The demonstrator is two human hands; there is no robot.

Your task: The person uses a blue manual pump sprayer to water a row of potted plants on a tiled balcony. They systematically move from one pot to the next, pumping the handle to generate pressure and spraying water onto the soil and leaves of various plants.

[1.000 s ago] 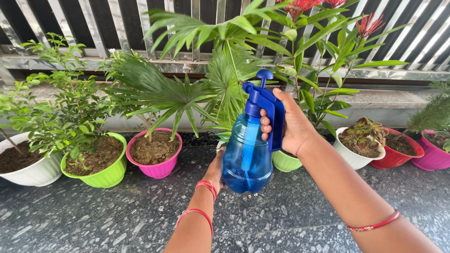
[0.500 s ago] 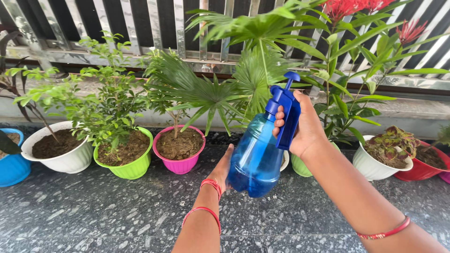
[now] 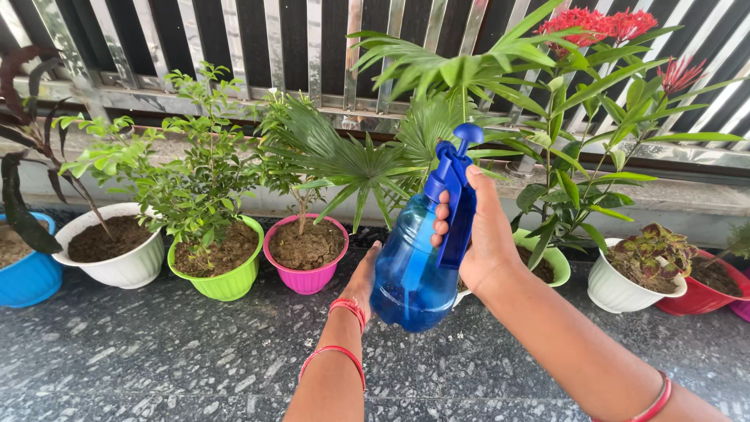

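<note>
Right hand (image 3: 488,234) wraps the dark blue handle of the blue spray bottle (image 3: 414,270), fingers on the trigger. Left hand (image 3: 363,277) cups the bottle's base from behind; how tightly it grips can't be told. Bottle is tilted, nozzle aimed away, water inside. Just behind the bottle: pink pot (image 3: 306,254) with fan palm. Left of the bottle: green pot (image 3: 219,270), white pot (image 3: 113,254). No spray visible; soil looks dry, so watering appears barely started.
</note>
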